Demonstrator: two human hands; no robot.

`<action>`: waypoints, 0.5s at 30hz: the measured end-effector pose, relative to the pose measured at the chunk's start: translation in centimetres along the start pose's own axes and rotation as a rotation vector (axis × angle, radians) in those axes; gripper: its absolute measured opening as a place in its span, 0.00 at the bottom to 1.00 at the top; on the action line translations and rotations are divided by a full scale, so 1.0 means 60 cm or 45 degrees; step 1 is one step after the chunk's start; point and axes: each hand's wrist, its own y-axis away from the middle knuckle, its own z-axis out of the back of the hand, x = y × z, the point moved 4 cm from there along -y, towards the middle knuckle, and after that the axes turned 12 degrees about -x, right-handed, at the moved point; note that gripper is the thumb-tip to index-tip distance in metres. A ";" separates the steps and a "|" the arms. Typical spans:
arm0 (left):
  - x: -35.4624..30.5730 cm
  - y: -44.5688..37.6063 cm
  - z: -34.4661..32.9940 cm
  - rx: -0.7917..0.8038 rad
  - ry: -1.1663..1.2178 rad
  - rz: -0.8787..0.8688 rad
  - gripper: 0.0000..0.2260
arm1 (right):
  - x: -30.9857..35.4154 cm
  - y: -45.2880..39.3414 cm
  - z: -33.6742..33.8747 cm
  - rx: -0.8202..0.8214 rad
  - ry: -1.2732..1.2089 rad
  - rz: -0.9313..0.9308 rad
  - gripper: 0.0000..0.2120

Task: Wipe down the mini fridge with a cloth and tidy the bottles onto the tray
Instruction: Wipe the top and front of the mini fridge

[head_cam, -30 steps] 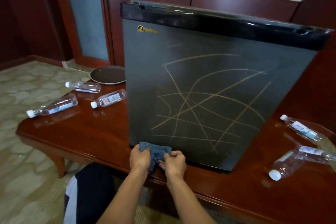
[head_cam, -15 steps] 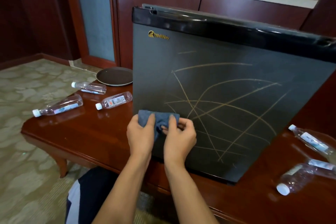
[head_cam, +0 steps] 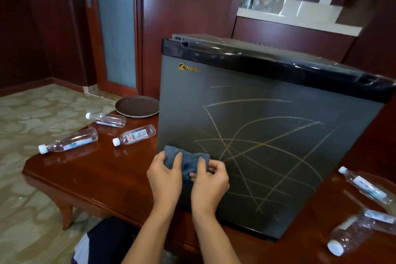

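A grey mini fridge (head_cam: 278,92) stands on the wooden table (head_cam: 96,173), its door crossed by yellowish scribble lines. Both hands hold a crumpled blue cloth (head_cam: 188,162) in front of the lower left of the door. My left hand (head_cam: 166,174) grips its left part and my right hand (head_cam: 209,182) pinches its right part. Three clear bottles lie on their sides left of the fridge: one (head_cam: 68,143), one (head_cam: 106,119), one (head_cam: 135,135). A round dark tray (head_cam: 137,106) sits behind them.
More clear bottles lie right of the fridge: one (head_cam: 366,185) and two near the front right (head_cam: 351,234). The table's left edge drops to a patterned carpet (head_cam: 32,118). Dark wood panelling and a door stand behind. My knee (head_cam: 102,242) is under the front edge.
Both hands lifted the cloth from the fridge's bottom edge up onto the lower left of the door. The view has tilted upward.
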 end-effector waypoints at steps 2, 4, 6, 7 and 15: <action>-0.047 -0.021 -0.004 -0.036 0.086 -0.062 0.10 | 0.056 -0.012 -0.010 -0.022 -0.082 0.116 0.05; -0.094 -0.044 -0.008 -0.074 0.158 -0.134 0.14 | 0.106 -0.026 -0.017 -0.045 -0.135 0.227 0.05; -0.123 -0.060 -0.014 -0.052 0.220 -0.162 0.12 | 0.139 -0.037 -0.022 -0.046 -0.131 0.298 0.06; -0.127 -0.063 -0.016 -0.034 0.232 -0.165 0.12 | 0.144 -0.040 -0.020 -0.049 -0.112 0.326 0.07; -0.080 -0.017 0.003 -0.080 0.015 -0.125 0.09 | 0.089 -0.027 0.000 0.007 -0.027 0.203 0.07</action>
